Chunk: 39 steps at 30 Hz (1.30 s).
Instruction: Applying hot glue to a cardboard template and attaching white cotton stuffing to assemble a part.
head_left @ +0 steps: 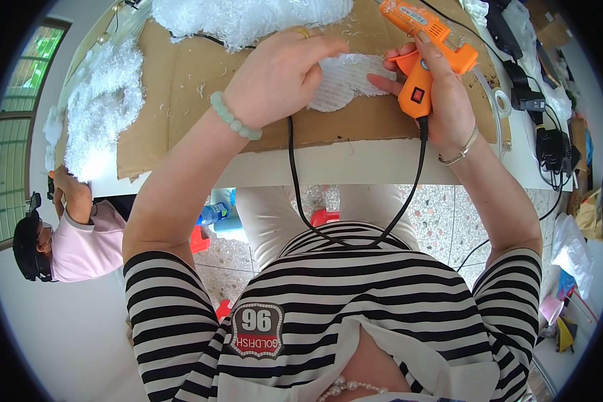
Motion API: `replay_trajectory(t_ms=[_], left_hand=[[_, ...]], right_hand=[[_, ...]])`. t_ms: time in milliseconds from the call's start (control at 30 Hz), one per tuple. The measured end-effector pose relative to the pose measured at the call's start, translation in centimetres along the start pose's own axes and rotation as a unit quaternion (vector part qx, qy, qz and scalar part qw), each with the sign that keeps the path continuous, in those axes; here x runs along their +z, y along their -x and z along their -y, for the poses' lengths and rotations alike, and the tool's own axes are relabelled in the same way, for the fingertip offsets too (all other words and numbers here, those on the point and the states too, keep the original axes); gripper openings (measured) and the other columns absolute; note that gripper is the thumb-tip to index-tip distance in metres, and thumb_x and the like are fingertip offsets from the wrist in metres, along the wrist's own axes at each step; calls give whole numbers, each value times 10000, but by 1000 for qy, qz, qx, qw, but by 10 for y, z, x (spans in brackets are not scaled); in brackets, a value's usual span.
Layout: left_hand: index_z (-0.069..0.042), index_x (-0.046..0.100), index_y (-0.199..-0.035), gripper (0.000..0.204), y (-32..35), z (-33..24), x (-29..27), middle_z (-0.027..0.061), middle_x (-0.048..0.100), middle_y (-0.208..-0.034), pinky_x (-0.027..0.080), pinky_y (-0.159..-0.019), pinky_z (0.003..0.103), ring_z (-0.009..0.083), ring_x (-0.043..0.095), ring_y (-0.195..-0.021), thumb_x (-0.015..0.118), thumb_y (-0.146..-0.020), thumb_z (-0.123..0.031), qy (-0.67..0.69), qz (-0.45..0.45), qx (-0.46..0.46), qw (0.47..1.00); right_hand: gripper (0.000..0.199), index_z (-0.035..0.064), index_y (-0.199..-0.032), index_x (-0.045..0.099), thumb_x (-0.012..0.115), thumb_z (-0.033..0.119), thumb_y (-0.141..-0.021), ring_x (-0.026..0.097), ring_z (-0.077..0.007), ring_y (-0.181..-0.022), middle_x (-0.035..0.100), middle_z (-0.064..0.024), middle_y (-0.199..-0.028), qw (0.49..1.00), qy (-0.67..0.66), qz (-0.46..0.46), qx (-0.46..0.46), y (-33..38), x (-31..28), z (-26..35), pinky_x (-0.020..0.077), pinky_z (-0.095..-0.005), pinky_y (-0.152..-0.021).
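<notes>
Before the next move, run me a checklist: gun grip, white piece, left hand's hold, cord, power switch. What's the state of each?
1. Gun gripped: ok. The right hand holds the orange glue gun by its handle.
2. White piece in place: ok. The white piece shows between both hands, over the cardboard.
3. Piece held by the left hand: cannot tell. The left hand is at its left edge, but the contact is hidden.
4. Cord out of the way: not ok. The black cord hangs in a loop past the table edge, before the torso.
5. Power: cannot tell. The red switch is visible, but not its setting.
</notes>
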State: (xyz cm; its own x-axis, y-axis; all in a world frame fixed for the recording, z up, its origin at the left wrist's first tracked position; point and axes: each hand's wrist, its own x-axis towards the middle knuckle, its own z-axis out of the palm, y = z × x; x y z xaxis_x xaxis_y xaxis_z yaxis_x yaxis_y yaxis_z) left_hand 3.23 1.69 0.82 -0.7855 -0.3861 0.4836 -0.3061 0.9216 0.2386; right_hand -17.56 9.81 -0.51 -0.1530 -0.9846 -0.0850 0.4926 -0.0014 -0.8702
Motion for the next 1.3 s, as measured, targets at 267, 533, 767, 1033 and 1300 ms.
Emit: replay_trajectory(t_ms=[267,533,767,1033,1300], left_hand=[[-47,577,-1033,354,-20,5,21,143,646,-907,484,-772,427,327,596,-885,467,-715,66,38,-13,0,999],[-35,572,-1010,312,-11,-7,16,139,645,-810,466,-819,411,311,600,-904,535,-704,15,-40,42,50,997],[-26,631,-989,296,-21,-9,21,111,642,-770,464,-817,384,276,591,-880,563,-701,-27,-107,34,83,990],[-44,676,-922,258,-31,-10,33,64,620,-911,473,-805,381,244,556,-928,558,-694,-22,-124,94,84,984],[-69,689,-868,230,-30,-17,26,50,623,-905,455,-827,385,223,552,-913,566,-676,-38,-180,75,124,973]], right_hand=[[277,34,-911,544,461,295,-957,593,-181,-872,603,-95,-881,1000,-10,-10,-7,1,1,-2,532,-454,-861],[274,37,-909,543,456,293,-957,595,-186,-884,608,-97,-892,1000,-25,-13,-5,1,-2,-1,522,-467,-875],[270,40,-887,546,457,284,-957,595,-185,-883,609,-90,-898,999,-38,-19,-19,4,-14,5,509,-491,-888],[268,30,-892,550,465,277,-954,593,-190,-893,606,-89,-906,999,-43,-19,-14,5,-16,5,508,-490,-885],[274,18,-933,564,461,270,-956,592,-187,-909,607,-93,-919,999,-4,-10,-49,5,-13,12,522,-463,-866]])
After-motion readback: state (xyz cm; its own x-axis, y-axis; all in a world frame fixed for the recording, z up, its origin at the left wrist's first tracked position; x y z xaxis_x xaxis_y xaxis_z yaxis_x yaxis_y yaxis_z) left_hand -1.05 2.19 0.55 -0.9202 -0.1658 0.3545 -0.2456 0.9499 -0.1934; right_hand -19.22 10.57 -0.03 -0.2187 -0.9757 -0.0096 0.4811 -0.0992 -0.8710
